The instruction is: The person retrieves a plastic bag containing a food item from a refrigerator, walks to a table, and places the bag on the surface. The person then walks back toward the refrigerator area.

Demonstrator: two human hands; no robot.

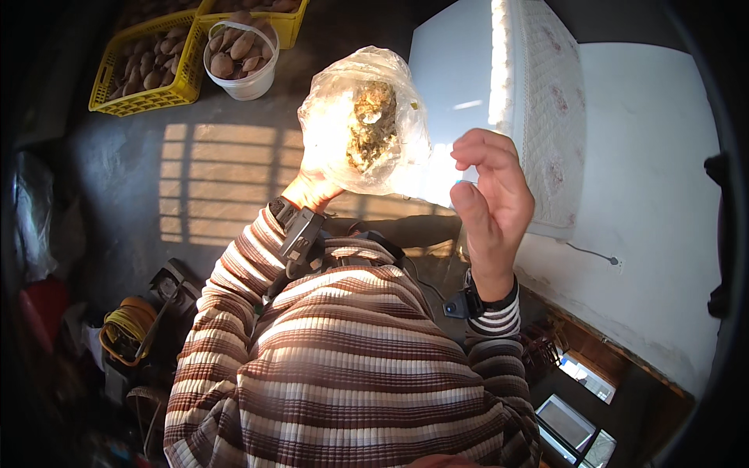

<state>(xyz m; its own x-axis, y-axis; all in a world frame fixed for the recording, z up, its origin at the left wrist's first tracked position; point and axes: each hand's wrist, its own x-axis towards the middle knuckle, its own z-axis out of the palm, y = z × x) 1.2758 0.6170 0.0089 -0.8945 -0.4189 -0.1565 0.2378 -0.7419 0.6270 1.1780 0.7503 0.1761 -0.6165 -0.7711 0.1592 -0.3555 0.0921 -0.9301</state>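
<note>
My left hand (316, 186) grips a clear plastic bag (327, 105) from below and at its left side. Inside the bag is a clump of yellowish-brown, crumbly material (373, 126); I cannot tell what it is. Sunlight glares on the plastic and washes out part of it. To the right of the bag, my right hand (494, 199) is raised with its fingers curled and the thumb apart from them. A small blue speck shows by the thumb tip, too small to identify. Both wrists carry dark strapped-on devices.
A yellow plastic crate (190, 76) and a white bucket (248, 88), both holding sweet potato-like roots, stand at the upper left. At right is a white cabinet (450, 64) with a quilted floral cover (553, 117). A coiled yellow cable (129, 324) lies lower left.
</note>
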